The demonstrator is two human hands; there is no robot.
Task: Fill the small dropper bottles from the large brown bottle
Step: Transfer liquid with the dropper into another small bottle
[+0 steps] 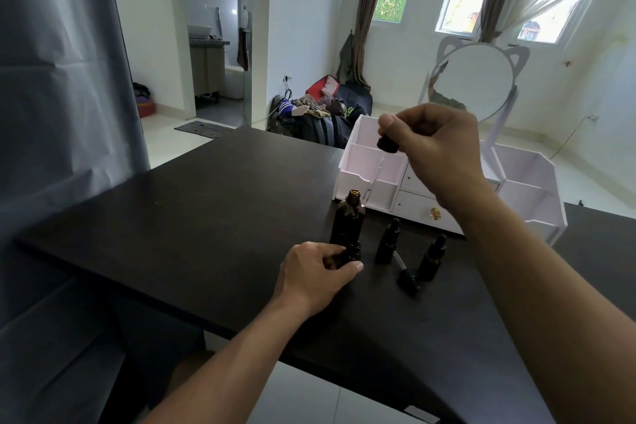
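The large brown bottle (348,217) stands uncapped on the dark table (206,217). My right hand (437,144) holds a long dropper (387,144) by its black cap above that bottle, its glass tube slanting down toward the open neck. My left hand (315,274) grips a small open dropper bottle (349,253) standing just in front of the large one. Two capped small bottles (388,241) (433,256) stand to the right. A loose small dropper cap (406,274) lies on the table between them.
A white organiser with compartments and drawers (413,179) sits right behind the bottles, with a round mirror (476,83) on it. The table's near edge runs diagonally below my left arm. A grey curtain (62,113) hangs at the left.
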